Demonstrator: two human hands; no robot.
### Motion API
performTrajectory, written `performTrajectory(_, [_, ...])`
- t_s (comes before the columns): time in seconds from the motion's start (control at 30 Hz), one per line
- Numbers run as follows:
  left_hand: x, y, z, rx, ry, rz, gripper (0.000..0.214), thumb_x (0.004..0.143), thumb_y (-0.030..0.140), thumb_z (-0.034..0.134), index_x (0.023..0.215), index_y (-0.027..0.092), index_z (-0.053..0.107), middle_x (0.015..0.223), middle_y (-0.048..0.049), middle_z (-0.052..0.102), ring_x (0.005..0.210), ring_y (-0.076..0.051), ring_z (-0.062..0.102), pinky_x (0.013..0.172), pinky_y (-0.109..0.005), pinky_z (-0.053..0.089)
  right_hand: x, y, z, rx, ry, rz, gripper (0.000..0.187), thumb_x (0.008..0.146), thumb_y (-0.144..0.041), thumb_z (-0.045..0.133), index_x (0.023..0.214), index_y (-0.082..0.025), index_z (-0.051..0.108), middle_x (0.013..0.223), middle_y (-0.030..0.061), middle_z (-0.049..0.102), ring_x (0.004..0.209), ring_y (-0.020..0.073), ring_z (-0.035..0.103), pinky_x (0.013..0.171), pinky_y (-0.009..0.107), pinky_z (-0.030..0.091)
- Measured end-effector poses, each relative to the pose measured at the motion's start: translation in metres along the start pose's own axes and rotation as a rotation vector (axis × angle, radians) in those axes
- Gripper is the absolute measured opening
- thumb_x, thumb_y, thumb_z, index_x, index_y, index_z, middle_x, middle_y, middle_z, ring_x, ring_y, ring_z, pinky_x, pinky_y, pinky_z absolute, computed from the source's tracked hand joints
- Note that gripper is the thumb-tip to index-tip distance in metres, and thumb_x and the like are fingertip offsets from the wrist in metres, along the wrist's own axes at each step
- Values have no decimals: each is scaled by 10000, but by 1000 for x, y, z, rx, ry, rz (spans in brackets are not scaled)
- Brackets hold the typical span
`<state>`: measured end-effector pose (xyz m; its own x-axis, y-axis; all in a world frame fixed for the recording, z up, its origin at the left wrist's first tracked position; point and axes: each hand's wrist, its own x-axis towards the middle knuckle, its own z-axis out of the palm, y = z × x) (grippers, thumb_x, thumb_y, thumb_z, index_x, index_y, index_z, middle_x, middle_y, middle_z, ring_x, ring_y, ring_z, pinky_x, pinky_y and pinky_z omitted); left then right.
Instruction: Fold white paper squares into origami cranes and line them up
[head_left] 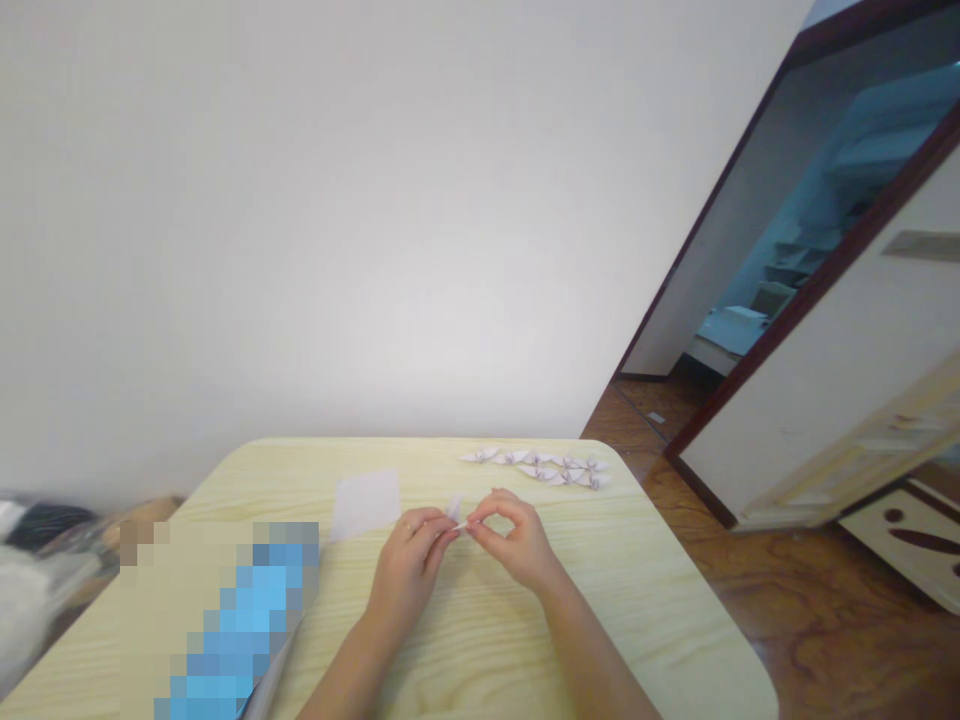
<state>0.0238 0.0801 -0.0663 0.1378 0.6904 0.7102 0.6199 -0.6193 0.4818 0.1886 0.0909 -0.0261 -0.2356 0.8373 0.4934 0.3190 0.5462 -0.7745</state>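
Over the middle of the table, my left hand (412, 557) and my right hand (517, 542) meet at the fingertips. Both pinch a small piece of folded white paper (455, 506), part of which sticks up beyond the left fingers; the rest is covered by the fingers. A ring shows on my left hand. To the left and a little farther back lies a flat white square sheet of paper (366, 504). Beyond my right hand, several small folded white paper figures (537, 466) lie in two rows near the far edge.
The pale wood-grain table (645, 610) stands against a white wall (420, 220). A blurred-out blue object (247, 630) sits at the table's left front. Bags and other items (45, 570) lie beyond the left edge. On the right are a wooden floor (795, 590) and an open doorway.
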Motion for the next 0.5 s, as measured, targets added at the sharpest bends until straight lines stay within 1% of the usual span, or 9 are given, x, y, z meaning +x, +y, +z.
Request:
performTrajectory(0.17, [-1,-2,1,-7,-37,-7,107,810,236,491,823,197,590,805,-44,608,799,-163,576,710,-293,490,-1,4,1,21,28,2,71,721,-250,626,675,-196,627,678,21,617,687,149,568,716,303,441])
performTrajectory(0.27, [-1,-3,1,-5,-64,-11,103,818,231,478,831,203,577,821,-42,614,814,-165,578,726,-297,488,0,5,-1,42,38,21,108,755,-261,584,683,-195,630,679,26,613,693,153,568,673,289,450])
performTrajectory(0.33, [-1,-3,1,-1,-78,-17,101,821,223,471,832,203,569,829,-42,616,820,-165,579,728,-297,487,0,4,-3,48,52,11,100,776,-261,558,744,-200,631,743,36,617,759,163,569,713,299,452])
performTrajectory(0.37, [-1,-2,1,1,-86,-20,97,821,220,469,830,202,564,830,-43,617,819,-165,580,727,-297,487,1,3,-4,40,53,-5,91,768,-258,568,813,-206,627,812,45,618,822,172,562,762,314,445])
performTrajectory(0.4, [-1,-2,1,-1,-94,-21,92,819,218,469,830,201,559,827,-43,617,814,-165,581,722,-297,488,0,1,-5,21,41,-21,161,748,-253,591,903,-215,610,903,55,609,899,183,543,817,333,428])
performTrajectory(0.47, [-2,-2,1,-13,-111,-20,85,817,225,471,847,200,547,815,-41,620,792,-162,586,701,-293,491,0,-2,-5,-35,-12,-50,391,698,-224,635,1076,-233,535,1077,72,552,1035,203,478,905,367,377])
performTrajectory(0.5, [-2,-2,1,-19,-116,-25,87,815,236,473,857,200,541,805,-38,621,773,-160,588,684,-290,492,-1,-3,-4,-66,-44,-62,453,686,-200,635,1118,-241,505,1122,74,527,1070,206,453,925,376,360])
